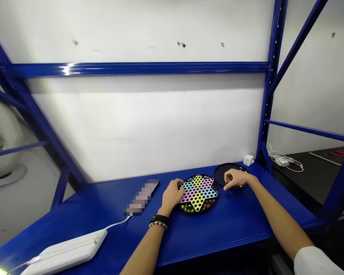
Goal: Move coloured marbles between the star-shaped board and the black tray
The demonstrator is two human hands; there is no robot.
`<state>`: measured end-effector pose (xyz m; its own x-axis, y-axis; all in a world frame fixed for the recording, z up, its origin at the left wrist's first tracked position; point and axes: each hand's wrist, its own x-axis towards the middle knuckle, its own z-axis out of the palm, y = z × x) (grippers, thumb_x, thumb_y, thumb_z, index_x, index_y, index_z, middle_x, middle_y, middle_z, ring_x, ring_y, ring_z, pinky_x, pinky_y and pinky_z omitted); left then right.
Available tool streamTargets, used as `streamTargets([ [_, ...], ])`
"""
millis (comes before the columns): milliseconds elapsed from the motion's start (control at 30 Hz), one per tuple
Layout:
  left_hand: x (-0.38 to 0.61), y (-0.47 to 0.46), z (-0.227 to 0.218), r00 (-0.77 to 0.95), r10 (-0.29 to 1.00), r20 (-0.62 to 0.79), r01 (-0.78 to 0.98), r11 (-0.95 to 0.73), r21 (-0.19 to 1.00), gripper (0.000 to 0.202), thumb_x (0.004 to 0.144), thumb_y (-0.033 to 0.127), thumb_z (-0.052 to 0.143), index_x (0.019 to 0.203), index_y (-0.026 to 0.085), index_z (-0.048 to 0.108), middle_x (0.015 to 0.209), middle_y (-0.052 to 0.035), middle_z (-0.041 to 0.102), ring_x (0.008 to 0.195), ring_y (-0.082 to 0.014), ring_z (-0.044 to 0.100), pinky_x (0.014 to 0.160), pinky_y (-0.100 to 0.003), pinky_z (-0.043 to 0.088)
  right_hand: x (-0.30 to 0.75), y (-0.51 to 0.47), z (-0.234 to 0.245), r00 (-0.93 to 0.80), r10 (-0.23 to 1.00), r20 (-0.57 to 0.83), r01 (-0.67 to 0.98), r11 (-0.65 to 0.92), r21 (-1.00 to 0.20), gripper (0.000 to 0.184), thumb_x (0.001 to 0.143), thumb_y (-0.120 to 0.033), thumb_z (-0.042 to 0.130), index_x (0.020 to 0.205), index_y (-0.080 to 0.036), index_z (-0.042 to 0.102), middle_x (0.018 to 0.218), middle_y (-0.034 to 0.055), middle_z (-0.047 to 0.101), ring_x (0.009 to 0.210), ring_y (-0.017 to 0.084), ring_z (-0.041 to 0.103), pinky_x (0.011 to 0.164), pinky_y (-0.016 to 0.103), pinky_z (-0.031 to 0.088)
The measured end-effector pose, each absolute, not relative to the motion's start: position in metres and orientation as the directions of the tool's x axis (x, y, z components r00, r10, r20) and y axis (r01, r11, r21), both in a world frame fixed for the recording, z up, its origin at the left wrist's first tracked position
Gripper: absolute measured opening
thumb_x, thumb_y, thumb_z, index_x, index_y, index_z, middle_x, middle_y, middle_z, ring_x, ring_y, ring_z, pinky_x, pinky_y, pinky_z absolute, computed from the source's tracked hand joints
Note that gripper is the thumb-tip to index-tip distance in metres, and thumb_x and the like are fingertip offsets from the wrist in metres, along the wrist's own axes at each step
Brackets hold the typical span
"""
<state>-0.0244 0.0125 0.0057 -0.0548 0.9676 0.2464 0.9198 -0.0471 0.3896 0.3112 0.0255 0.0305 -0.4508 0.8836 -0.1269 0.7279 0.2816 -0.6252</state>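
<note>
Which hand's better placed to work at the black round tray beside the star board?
Right, probably. The right hand is over the black round tray, fingers curled down onto it. The left hand sits at the left rim of the star board and would have to cross it.

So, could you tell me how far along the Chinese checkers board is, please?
Done: the checkers board lies on the blue table, with coloured marbles seemingly in its near rim pockets. In hand: the left hand rests on the board's left edge, while the right hand hovers pinched over the black round tray; any piece is too small to see. Left: the holes in the star all look empty.
</note>
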Motion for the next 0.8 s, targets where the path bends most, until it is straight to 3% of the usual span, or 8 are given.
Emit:
streamTargets([
  [100,-0.024,0.012,0.006,-0.044,0.976,0.212,0.897,-0.055,0.44,0.028,0.084,0.02,0.045,0.108,0.022,0.061,0.115,-0.0056,0.064,0.105,-0.021,0.061,0.084,-0.03,0.047,0.312,0.023,0.029,-0.531,0.768,-0.359,0.73,0.199,-0.654,0.05,0.048,-0.046,0.086,0.078,-0.018,0.058,0.061,-0.0048,0.061,0.049,0.012,0.057,0.049,0.022,0.042],
  [200,-0.024,0.011,0.006,-0.047,0.975,0.217,0.89,-0.058,0.453,0.028,0.084,0.02,0.046,0.107,0.021,0.06,0.114,-0.0067,0.064,0.105,-0.0218,0.061,0.085,-0.031,0.046,0.307,0.021,0.027,-0.474,0.784,-0.401,0.763,0.138,-0.632,0.044,0.047,-0.036,0.085,0.077,-0.018,0.058,0.055,-0.0051,0.061,0.048,0.014,0.061,0.048,0.021,0.044],
  [467,-0.026,0.012,0.005,-0.039,0.973,0.227,0.89,-0.069,0.451,0.027,0.084,0.022,0.046,0.106,0.021,0.061,0.114,-0.0064,0.064,0.103,-0.0219,0.061,0.081,-0.031,0.047,0.3,0.014,0.033,-0.487,0.794,-0.364,0.774,0.2,-0.601,0.012,0.057,-0.02,0.071,0.064,-0.016,0.062,0.053,-0.0028,0.061,0.053,0.014,0.062,0.051,0.021,0.045],
  [600,-0.026,0.013,0.004,-0.04,0.972,0.23,0.893,-0.068,0.444,0.026,0.083,0.022,0.047,0.106,0.022,0.061,0.113,-0.0066,0.065,0.102,-0.0218,0.062,0.081,-0.031,0.047,0.293,0.01,0.034,-0.494,0.817,-0.296,0.777,0.263,-0.571,0.016,0.055,-0.008,0.064,0.069,-0.017,0.064,0.056,-0.0045,0.06,0.053,0.012,0.059,0.052,0.021,0.042],
  [800,-0.027,0.013,0.004,-0.032,0.972,0.233,0.893,-0.077,0.444,0.026,0.084,0.025,0.046,0.106,0.023,0.06,0.114,-0.0056,0.064,0.104,-0.0209,0.062,0.081,-0.029,0.047,0.286,0.014,0.031,-0.547,0.827,-0.13,0.728,0.393,-0.561,0.012,0.056,-0.009,0.063,0.066,-0.017,0.066,0.064,-0.0022,0.063,0.059,0.011,0.056,0.053,0.02,0.039],
])
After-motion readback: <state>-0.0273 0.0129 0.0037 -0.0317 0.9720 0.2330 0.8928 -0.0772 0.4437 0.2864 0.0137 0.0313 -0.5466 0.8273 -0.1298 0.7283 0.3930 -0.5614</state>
